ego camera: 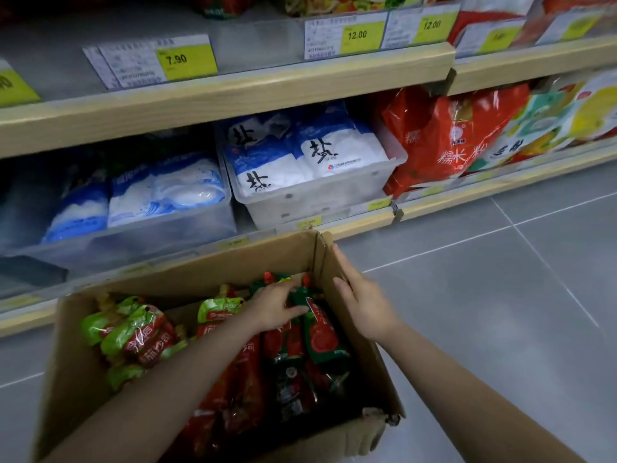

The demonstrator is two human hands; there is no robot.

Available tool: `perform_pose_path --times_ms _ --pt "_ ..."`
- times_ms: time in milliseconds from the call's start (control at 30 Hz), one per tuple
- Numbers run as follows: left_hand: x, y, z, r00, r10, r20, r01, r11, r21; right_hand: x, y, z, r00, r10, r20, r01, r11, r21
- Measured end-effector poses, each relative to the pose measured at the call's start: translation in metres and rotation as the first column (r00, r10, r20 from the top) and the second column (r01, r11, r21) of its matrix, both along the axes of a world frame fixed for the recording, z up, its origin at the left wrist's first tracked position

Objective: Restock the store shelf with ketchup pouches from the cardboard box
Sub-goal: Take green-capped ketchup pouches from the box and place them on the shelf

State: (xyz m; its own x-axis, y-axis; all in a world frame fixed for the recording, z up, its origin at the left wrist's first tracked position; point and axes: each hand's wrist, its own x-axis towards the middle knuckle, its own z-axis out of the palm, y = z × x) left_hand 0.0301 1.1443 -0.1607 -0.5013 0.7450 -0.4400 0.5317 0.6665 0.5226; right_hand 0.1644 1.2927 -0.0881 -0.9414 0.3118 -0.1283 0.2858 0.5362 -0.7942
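- The store shelf [213, 108] fills the upper part of the view, with pale wooden edges and yellow price tags [186, 61] along its fronts.
- The grey tiled floor [500, 295] runs below it and to the right.
- The cardboard box [83, 362] sits open on the floor, just in front of the lowest shelf edge. It holds many ketchup pouches: a light green and red bunch [133, 332] lies at the left, and dark green and red ones fill the right half.
- On the lower shelf, a clear plastic bin [334, 198] holds white and blue salt bags [327, 148]; a second clear bin [150, 235] to its left holds more blue and white bags.
- Red bags [444, 142] stand to the right of the bins, leaning against the shelf above.
- The ketchup pouch [322, 325] under the left hand lies near the box's right wall, its long axis running from the near side toward the shelf, its red cap end pointing at the shelf.
- The left hand [277, 309] reaches in from the lower left, palm down, fingers curled and gripping the upper part of that pouch.
- The right hand [364, 302] is flat and spread, fingers straight toward the shelf, resting against the box's right wall with nothing in it.
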Motion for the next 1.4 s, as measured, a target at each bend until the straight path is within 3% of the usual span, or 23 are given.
perform_pose_path --times_ms 200,300,433,567,700,867,933,1067,1267,1333,1400 --pt "0.001 0.007 -0.011 0.998 0.07 -0.003 -0.07 0.995 0.066 0.002 -0.001 -0.002 1.0 -0.014 -0.007 0.014 0.999 -0.04" --pt "-0.003 0.018 -0.011 0.968 0.218 0.122 -0.23 0.969 0.094 0.002 0.001 -0.006 0.999 -0.033 -0.006 0.033 0.998 -0.055" --pt "-0.009 0.02 -0.01 0.85 0.428 0.307 -0.464 0.885 0.051 0.001 0.001 -0.009 0.999 -0.05 -0.013 0.049 0.998 -0.049" --pt "-0.002 0.014 -0.004 0.837 0.389 0.385 -0.453 0.887 0.09 0.001 0.001 -0.011 0.998 -0.048 -0.027 0.046 0.997 -0.056" --pt "-0.003 0.007 0.024 0.799 0.371 0.473 -0.511 0.834 0.208 0.002 0.002 -0.009 0.999 -0.027 -0.028 0.025 0.998 -0.052" --pt "-0.007 -0.003 0.088 0.823 0.331 0.462 -0.508 0.793 0.336 0.001 -0.002 0.005 0.999 -0.014 0.029 0.017 0.996 -0.093" --pt "-0.006 -0.001 0.116 0.838 0.297 0.457 -0.488 0.782 0.386 -0.003 -0.005 0.022 1.0 0.0 0.013 0.002 0.986 -0.164" --pt "-0.009 0.007 0.173 0.879 0.248 0.408 -0.447 0.727 0.521 -0.021 0.001 0.069 0.968 -0.132 -0.214 0.032 0.91 -0.414" --pt "-0.044 -0.002 0.244 0.906 0.223 0.36 -0.41 0.674 0.614 -0.052 0.001 0.138 0.945 -0.218 -0.245 0.069 0.862 -0.503" --pt "-0.05 -0.007 0.252 0.886 0.164 0.434 -0.413 0.704 0.578 -0.056 -0.002 0.153 0.94 -0.226 -0.254 0.067 0.856 -0.513" --pt "-0.049 -0.009 0.249 0.875 0.099 0.475 -0.352 0.803 0.481 -0.058 -0.005 0.167 0.93 -0.246 -0.272 0.065 0.841 -0.537"
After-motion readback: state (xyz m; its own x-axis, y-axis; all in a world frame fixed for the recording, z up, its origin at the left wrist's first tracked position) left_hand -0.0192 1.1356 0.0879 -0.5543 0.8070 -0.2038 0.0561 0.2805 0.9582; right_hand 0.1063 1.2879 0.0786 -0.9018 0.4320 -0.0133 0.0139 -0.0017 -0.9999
